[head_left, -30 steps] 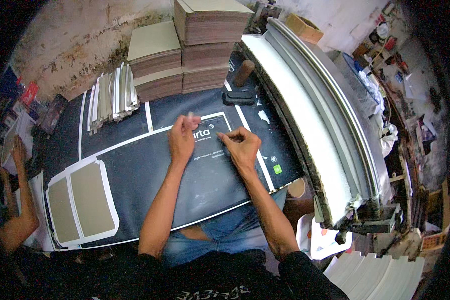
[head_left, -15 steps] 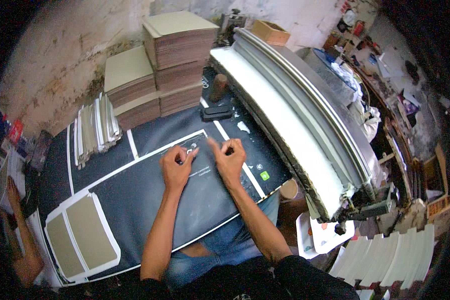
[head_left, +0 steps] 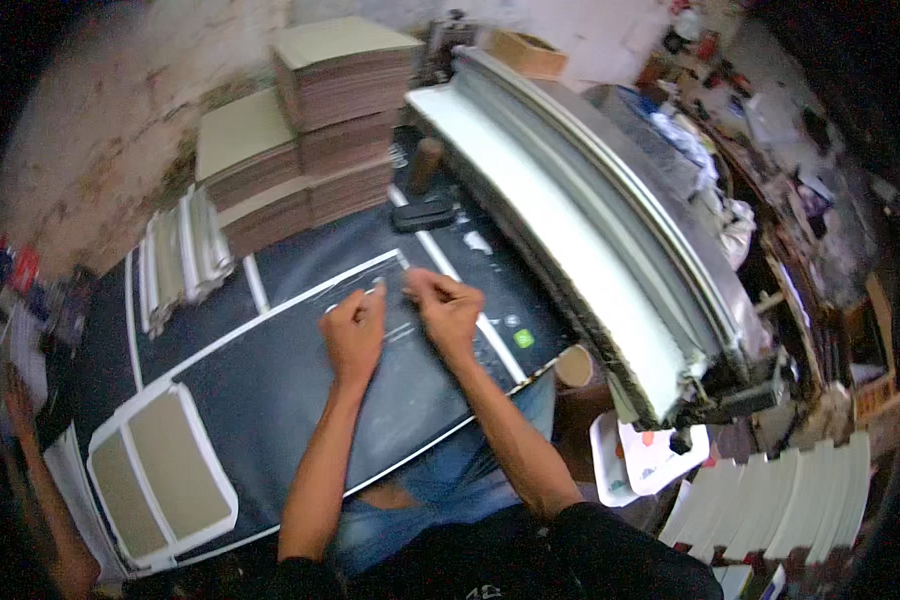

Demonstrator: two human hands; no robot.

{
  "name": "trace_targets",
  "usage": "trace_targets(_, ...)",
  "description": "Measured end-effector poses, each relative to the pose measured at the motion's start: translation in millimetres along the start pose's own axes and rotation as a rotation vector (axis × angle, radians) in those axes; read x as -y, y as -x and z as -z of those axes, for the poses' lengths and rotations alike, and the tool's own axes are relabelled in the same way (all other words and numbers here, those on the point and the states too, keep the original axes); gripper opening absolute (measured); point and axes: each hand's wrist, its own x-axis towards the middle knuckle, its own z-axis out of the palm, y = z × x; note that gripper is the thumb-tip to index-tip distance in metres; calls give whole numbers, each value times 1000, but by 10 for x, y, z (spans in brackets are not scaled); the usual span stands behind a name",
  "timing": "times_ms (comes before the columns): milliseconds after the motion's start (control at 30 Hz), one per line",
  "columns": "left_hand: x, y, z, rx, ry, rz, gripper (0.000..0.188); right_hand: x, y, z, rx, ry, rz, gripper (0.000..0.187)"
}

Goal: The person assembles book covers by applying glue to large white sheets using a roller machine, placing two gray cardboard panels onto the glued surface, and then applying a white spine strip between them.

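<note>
Both forearms are stretched forward, the left hand (head_left: 353, 335) and right hand (head_left: 447, 312) pressed side by side on a glossy black sheet (head_left: 300, 400). Each grip is curled, fingertips pinching the sheet's white-edged border. Flat brown board stacks (head_left: 315, 150) are piled behind.

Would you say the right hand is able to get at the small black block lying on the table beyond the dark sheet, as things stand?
Probably yes. The right hand rests on the dark sheet, and the black block lies just beyond it with only bare table between; nothing stands in the way. The left hand is off to the side.
</note>
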Motion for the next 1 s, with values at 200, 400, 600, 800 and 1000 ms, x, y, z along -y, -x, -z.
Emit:
trace_targets(200,7,-15,-14,53,395,280,18,39,-159,190,109,-373,-276,57)
trace_targets(400,-60,-63,86,54,-80,243,33,31,-223,334,184,-602,-387,76)
trace_targets(600,184,-27,-88,3,360,125,22,-68,-224,304,115,-322,-306,50)
trace_targets(800,275,93,-213,313,660,218,60,166,-30,77,105,148,-90,21)
trace_targets(1000,14,126,-312,245,837,189,69,-153,-260,86,63,-195,-295,42)
